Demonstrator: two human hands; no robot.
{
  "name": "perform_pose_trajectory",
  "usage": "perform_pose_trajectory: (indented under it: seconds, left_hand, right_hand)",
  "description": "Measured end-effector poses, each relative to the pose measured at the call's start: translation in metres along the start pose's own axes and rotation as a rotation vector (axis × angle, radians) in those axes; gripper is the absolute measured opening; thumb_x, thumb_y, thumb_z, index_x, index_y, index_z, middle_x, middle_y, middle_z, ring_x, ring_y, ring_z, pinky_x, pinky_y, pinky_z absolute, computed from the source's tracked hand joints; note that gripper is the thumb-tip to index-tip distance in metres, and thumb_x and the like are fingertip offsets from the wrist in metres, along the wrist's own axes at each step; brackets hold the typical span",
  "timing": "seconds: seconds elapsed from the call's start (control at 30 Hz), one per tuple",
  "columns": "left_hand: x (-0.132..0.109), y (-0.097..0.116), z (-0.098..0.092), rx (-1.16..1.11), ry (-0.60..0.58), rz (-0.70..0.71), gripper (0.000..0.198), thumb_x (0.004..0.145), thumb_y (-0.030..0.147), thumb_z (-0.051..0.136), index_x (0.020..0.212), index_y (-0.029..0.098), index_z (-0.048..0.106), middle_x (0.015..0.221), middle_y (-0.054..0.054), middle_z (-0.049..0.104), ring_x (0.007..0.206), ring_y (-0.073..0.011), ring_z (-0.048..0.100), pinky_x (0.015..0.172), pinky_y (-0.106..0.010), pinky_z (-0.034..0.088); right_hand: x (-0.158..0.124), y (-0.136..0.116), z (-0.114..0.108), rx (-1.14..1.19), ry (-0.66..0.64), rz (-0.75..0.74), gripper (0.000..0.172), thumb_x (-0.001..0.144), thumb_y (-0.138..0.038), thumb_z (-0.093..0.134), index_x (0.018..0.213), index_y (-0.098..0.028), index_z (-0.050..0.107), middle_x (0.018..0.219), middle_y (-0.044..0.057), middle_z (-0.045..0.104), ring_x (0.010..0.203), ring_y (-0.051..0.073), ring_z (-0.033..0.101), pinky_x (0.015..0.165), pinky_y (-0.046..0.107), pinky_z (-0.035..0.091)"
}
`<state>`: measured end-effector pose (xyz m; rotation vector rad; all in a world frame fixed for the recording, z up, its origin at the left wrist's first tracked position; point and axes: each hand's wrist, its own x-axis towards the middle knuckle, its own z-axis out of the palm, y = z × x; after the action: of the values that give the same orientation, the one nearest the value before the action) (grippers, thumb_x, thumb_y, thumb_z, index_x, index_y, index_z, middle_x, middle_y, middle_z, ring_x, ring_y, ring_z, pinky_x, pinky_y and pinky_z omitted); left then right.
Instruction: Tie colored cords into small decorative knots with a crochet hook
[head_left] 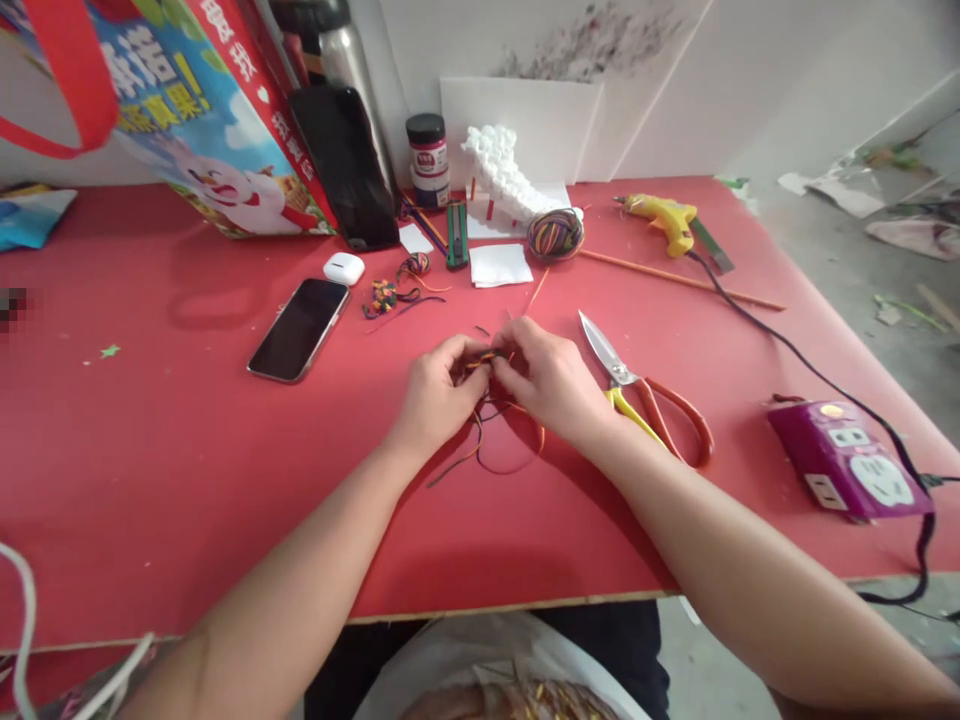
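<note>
The fingertips of the left hand (439, 395) and the right hand (551, 380) cover the spot where they pinch the thin cords (491, 445), so any knot or twist there cannot be made out. The printed bag (210, 130) is cut off by the top and left edges. The steel flask (349, 60) stands half hidden behind a leaning black phone (346, 165), a pixelated patch (11, 305) blurs the left edge of the tabletop (187, 470), and the label on the jar (429, 160) is too small to read.

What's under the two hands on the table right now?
Thin cords, dark and orange, loop out onto the red table below the left hand and right hand. Both pinch the cords' bundled part; fingers cover most of it.
</note>
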<state>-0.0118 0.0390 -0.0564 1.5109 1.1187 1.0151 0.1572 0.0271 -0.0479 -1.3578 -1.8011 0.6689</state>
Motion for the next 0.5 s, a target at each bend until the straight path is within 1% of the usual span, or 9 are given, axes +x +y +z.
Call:
perform_pose_trajectory:
  seconds: [0.07, 0.13, 0.17, 0.2, 0.27, 0.33, 0.4, 0.43, 0.5]
  left_hand:
    - [0.001, 0.001, 0.001, -0.029, 0.017, 0.034, 0.008, 0.082, 0.012, 0.066, 0.086, 0.019, 0.070, 0.078, 0.000, 0.072, 0.064, -0.0113, 0.062, 0.061, -0.023, 0.048]
    - [0.002, 0.001, 0.000, -0.089, 0.016, 0.077, 0.011, 0.084, 0.010, 0.064, 0.086, 0.020, 0.069, 0.075, 0.002, 0.070, 0.060, -0.0104, 0.061, 0.058, -0.023, 0.047]
    - [0.003, 0.001, 0.000, -0.101, 0.020, 0.116, 0.012, 0.086, 0.011, 0.064, 0.087, 0.020, 0.070, 0.074, 0.002, 0.069, 0.058, -0.0100, 0.060, 0.057, -0.023, 0.047]
    - [0.003, 0.001, -0.001, -0.095, 0.028, 0.162, 0.011, 0.088, 0.012, 0.064, 0.089, 0.020, 0.072, 0.073, 0.002, 0.069, 0.058, -0.0100, 0.059, 0.057, -0.023, 0.047]
    - [0.002, 0.001, -0.003, -0.035, 0.052, 0.252, 0.011, 0.093, 0.015, 0.066, 0.094, 0.021, 0.075, 0.072, 0.002, 0.069, 0.058, -0.0105, 0.060, 0.059, -0.024, 0.048]
    - [0.001, 0.002, -0.005, 0.072, 0.086, 0.346, 0.011, 0.096, 0.019, 0.067, 0.099, 0.022, 0.078, 0.074, 0.000, 0.072, 0.061, -0.0116, 0.062, 0.063, -0.025, 0.050]
    - [-0.001, 0.004, -0.007, 0.172, 0.127, 0.447, 0.011, 0.098, 0.022, 0.069, 0.102, 0.023, 0.080, 0.082, -0.002, 0.076, 0.069, -0.0133, 0.066, 0.070, -0.027, 0.052]
    - [-0.002, 0.006, -0.007, 0.205, 0.144, 0.494, 0.011, 0.098, 0.023, 0.071, 0.101, 0.024, 0.081, 0.086, -0.002, 0.076, 0.073, -0.0142, 0.067, 0.073, -0.028, 0.053]
    - [-0.003, 0.009, -0.008, 0.243, 0.155, 0.544, 0.011, 0.098, 0.024, 0.071, 0.099, 0.024, 0.082, 0.090, -0.003, 0.077, 0.078, -0.0155, 0.069, 0.077, -0.029, 0.054]
  right_hand:
    - [-0.003, -0.002, 0.000, -0.052, 0.016, -0.113, 0.008, 0.089, -0.019, 0.056, 0.096, -0.022, 0.055, 0.082, 0.004, 0.069, 0.070, 0.018, 0.062, 0.065, 0.031, 0.045]
    - [-0.006, -0.005, -0.001, 0.005, 0.019, -0.175, 0.009, 0.091, -0.019, 0.058, 0.098, -0.023, 0.054, 0.084, 0.004, 0.069, 0.069, 0.017, 0.062, 0.065, 0.030, 0.046]
    - [-0.007, -0.006, -0.002, 0.068, 0.022, -0.177, 0.010, 0.091, -0.020, 0.060, 0.098, -0.023, 0.054, 0.086, 0.003, 0.070, 0.067, 0.016, 0.062, 0.064, 0.029, 0.047]
    - [-0.007, -0.008, -0.004, 0.154, 0.026, -0.150, 0.011, 0.092, -0.021, 0.063, 0.097, -0.023, 0.053, 0.085, 0.002, 0.070, 0.064, 0.015, 0.062, 0.062, 0.029, 0.048]
    - [-0.007, -0.011, -0.008, 0.376, 0.023, -0.018, 0.017, 0.094, -0.030, 0.069, 0.095, -0.024, 0.053, 0.081, 0.000, 0.069, 0.055, 0.012, 0.061, 0.053, 0.027, 0.047]
    - [-0.005, -0.012, -0.013, 0.622, -0.001, 0.146, 0.031, 0.093, -0.047, 0.076, 0.093, -0.024, 0.054, 0.078, -0.001, 0.069, 0.050, 0.012, 0.062, 0.044, 0.025, 0.045]
    - [-0.002, -0.012, -0.017, 0.830, -0.055, 0.253, 0.047, 0.082, -0.057, 0.087, 0.091, -0.021, 0.058, 0.079, 0.000, 0.070, 0.051, 0.012, 0.064, 0.041, 0.023, 0.045]
    - [-0.001, -0.013, -0.019, 0.910, -0.089, 0.284, 0.052, 0.075, -0.058, 0.092, 0.090, -0.020, 0.060, 0.079, 0.000, 0.071, 0.052, 0.012, 0.065, 0.041, 0.023, 0.047]
    - [0.000, -0.013, -0.019, 1.030, -0.170, 0.336, 0.057, 0.063, -0.051, 0.101, 0.090, -0.017, 0.065, 0.076, -0.002, 0.071, 0.055, 0.011, 0.067, 0.045, 0.021, 0.051]
